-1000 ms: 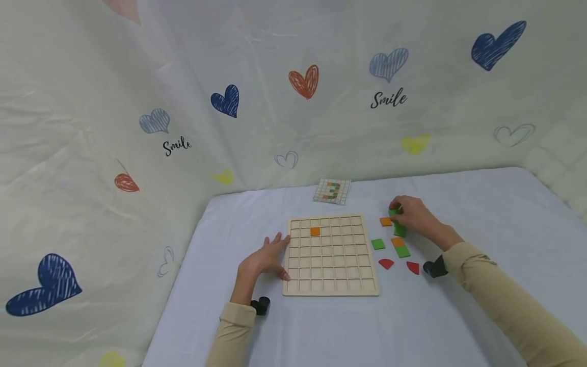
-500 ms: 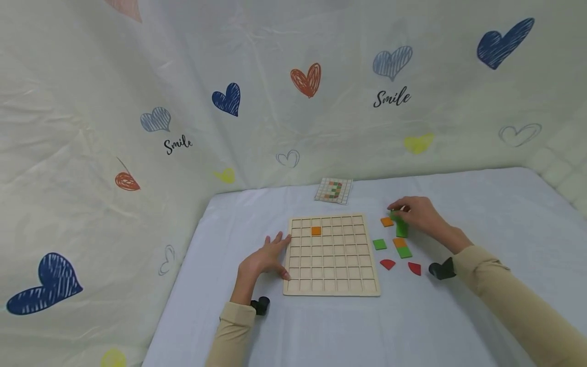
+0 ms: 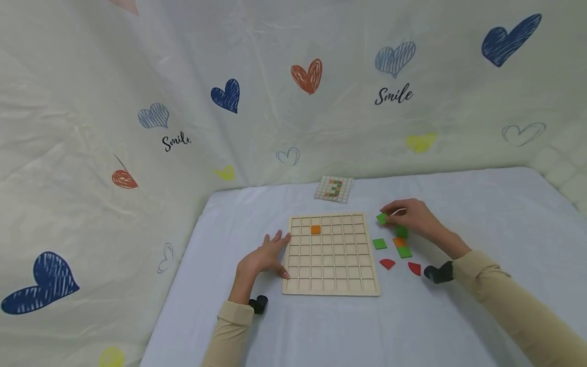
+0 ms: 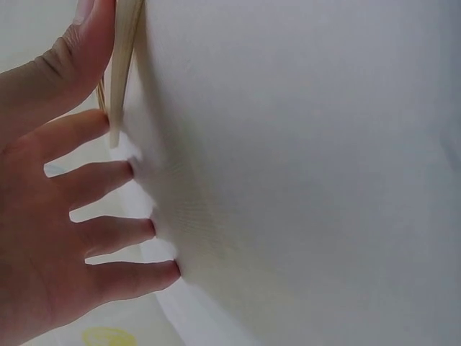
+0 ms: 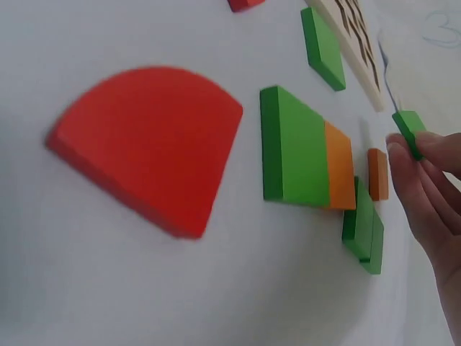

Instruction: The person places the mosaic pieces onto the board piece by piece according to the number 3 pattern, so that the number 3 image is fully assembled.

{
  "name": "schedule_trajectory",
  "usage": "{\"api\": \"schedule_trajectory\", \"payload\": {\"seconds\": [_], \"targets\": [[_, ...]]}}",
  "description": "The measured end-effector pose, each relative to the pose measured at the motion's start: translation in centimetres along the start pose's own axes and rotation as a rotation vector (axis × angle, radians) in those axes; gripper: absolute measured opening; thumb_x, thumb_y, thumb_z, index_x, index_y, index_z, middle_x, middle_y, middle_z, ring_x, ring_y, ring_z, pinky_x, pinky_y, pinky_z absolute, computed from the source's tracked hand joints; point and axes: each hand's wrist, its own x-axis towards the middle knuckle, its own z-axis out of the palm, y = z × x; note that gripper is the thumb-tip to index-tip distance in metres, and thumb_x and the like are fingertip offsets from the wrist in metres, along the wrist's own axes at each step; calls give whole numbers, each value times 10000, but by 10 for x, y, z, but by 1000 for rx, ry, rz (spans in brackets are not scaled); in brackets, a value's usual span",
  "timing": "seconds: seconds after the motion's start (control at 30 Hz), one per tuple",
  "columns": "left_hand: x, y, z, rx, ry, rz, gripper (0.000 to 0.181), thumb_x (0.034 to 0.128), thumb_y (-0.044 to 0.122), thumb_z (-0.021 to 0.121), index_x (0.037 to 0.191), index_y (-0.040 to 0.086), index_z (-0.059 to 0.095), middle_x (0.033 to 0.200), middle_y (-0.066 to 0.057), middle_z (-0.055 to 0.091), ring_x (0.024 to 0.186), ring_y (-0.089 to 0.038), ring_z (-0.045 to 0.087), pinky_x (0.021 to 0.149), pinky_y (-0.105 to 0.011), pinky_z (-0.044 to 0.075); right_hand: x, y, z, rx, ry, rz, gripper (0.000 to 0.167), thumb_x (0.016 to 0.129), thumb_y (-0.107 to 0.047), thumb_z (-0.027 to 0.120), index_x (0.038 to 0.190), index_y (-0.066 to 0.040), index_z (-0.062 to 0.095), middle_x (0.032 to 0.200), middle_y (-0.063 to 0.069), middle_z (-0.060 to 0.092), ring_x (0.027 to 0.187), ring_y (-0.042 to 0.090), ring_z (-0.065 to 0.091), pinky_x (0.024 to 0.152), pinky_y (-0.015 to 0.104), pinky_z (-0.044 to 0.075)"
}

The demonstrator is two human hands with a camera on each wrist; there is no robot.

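My right hand (image 3: pixel 415 219) pinches a green square tile (image 3: pixel 381 218) between thumb and fingers, lifted off the cloth as the right wrist view shows. Spread along the left edge of a wooden grid board (image 3: pixel 332 255), my left hand (image 3: pixel 261 260) touches it with thumb and forefinger; the other fingertips rest on the cloth in the left wrist view. One orange square tile (image 3: pixel 316 230) sits in a cell near the board's top. Under and near my right hand lie more green tiles (image 5: pixel 362 220), another orange tile (image 5: pixel 377 174), and an adjoining green tile (image 3: pixel 404 252) and orange tile (image 3: pixel 400 242).
Right of the board lie a loose green tile (image 3: pixel 379 243) and two red quarter-round tiles (image 3: pixel 387 264) (image 5: pixel 151 144). Behind the board is a pattern card (image 3: pixel 334 189). White cloth (image 3: pixel 321 331) covers the table, and a heart-printed curtain (image 3: pixel 257 137) hangs behind.
My right hand has picked up a green tile from the pile and carried it slightly left, toward the board. The left hand stays at the board's edge.
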Motion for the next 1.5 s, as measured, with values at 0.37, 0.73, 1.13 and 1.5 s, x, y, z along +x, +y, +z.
{"api": "schedule_trajectory", "payload": {"seconds": [0.37,0.73,1.13,1.5], "targets": [[1,4,-3,5,-5,10,1150,695,172,952,1640,188,296,1734,-97,138,1592,-430,25,1190,-702,244,0,-16,7,36,-25,59,384,921,-202,763,1252,-12,721,1142,166,755,989,278,697,826,321,555],[2,0,-2,3,-2,20,1161,686,199,958,1640,200,295,1734,-88,142,1593,-425,28,1207,-682,231,13,-36,26,46,-54,15,359,898,-203,790,1194,-6,745,1065,123,762,905,216,669,816,312,529],[-1,-2,-3,29,-8,29,1165,695,205,955,1644,189,279,1731,-106,134,1589,-438,34,1205,-675,246,29,-57,51,29,-114,-50,334,892,-213,805,1160,-19,756,1031,88,766,923,209,682,857,388,557],[-1,0,-2,4,-9,18,1164,685,185,958,1640,194,292,1733,-96,136,1591,-432,26,1204,-678,241,43,-66,66,51,-177,-96,292,898,-148,779,1146,6,754,1024,109,766,905,199,685,857,395,567]]}}
